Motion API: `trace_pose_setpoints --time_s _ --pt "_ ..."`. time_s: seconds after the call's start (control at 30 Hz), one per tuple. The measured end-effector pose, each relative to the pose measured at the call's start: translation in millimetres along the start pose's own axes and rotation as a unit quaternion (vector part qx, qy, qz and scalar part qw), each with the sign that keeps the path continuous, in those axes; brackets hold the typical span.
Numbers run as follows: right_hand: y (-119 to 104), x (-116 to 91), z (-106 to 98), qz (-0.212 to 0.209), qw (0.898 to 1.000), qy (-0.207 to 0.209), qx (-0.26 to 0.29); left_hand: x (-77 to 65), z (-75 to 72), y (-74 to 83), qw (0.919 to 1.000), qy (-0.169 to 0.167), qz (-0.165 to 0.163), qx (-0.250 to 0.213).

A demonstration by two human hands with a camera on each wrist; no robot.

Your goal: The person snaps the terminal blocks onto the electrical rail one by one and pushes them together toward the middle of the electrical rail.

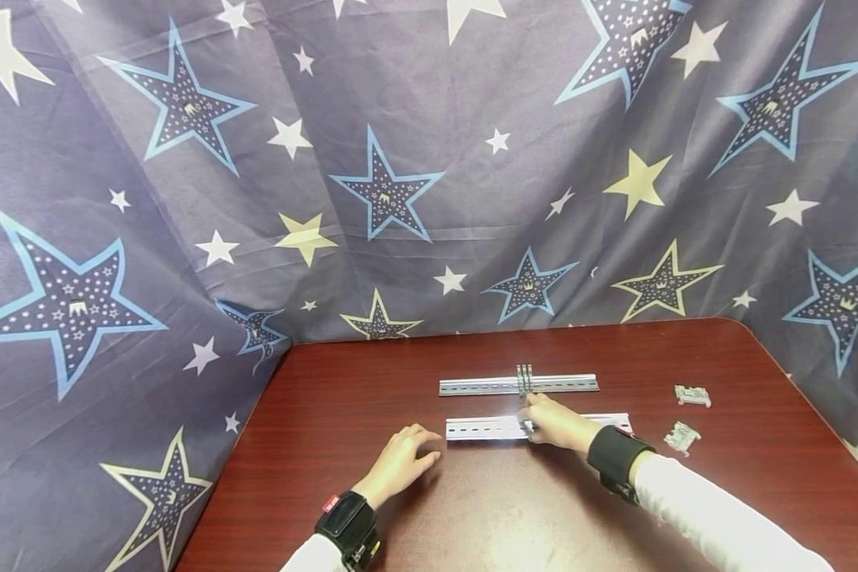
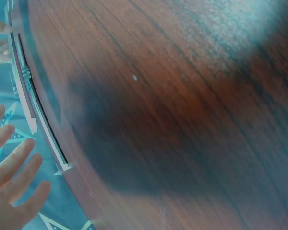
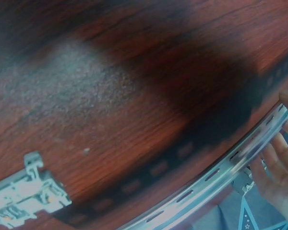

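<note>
My right hand (image 1: pixel 554 421) is at the middle of the near slotted metal DIN rail (image 1: pixel 475 430), fingers curled down at a small grey terminal block, mostly hidden by them. In the right wrist view the thumb and fingers (image 3: pixel 281 158) lie on either side of the rail (image 3: pixel 206 179). From the left wrist view, small blocks (image 2: pixel 26 72) show on the nearer rail (image 2: pixel 48 127). My left hand (image 1: pixel 400 459) hovers by the near rail's left end, fingers spread and holding nothing. Behind stands a far rail (image 1: pixel 475 387) bearing several upright terminal blocks (image 1: pixel 524 380).
Two loose terminal blocks, one farther (image 1: pixel 692 396) and one nearer (image 1: pixel 682 438), lie on the right side of the reddish-brown table (image 1: pixel 343 381). A star-patterned cloth (image 1: pixel 415 262) hangs along the table's back and sides.
</note>
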State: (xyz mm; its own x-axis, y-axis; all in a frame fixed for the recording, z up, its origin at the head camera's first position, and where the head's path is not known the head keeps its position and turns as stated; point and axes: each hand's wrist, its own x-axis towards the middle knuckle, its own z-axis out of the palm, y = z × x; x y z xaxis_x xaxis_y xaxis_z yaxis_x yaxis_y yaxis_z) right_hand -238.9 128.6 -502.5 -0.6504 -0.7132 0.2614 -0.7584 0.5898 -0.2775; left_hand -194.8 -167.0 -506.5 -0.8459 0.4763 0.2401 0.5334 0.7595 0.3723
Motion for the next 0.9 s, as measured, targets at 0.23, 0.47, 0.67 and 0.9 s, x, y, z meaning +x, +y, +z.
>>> trace_pose_setpoints --time_s 0.23,0.47,0.67,0.9 --pt "-3 4 3 0.019 1.0 -0.018 -0.01 -2.4 2.0 -1.0 1.0 0.005 0.001 -0.002" --pt "-6 7 9 0.021 0.999 -0.027 -0.01 -5.4 5.1 -3.2 0.9999 0.0 -0.006 -0.009" --pt "-9 10 11 0.021 0.999 -0.033 -0.001 -5.9 5.9 -3.5 0.9999 0.001 -0.009 -0.008" --pt "-10 10 15 0.022 0.999 -0.028 0.0 -6.2 6.7 -3.3 0.9999 -0.002 -0.011 -0.011"
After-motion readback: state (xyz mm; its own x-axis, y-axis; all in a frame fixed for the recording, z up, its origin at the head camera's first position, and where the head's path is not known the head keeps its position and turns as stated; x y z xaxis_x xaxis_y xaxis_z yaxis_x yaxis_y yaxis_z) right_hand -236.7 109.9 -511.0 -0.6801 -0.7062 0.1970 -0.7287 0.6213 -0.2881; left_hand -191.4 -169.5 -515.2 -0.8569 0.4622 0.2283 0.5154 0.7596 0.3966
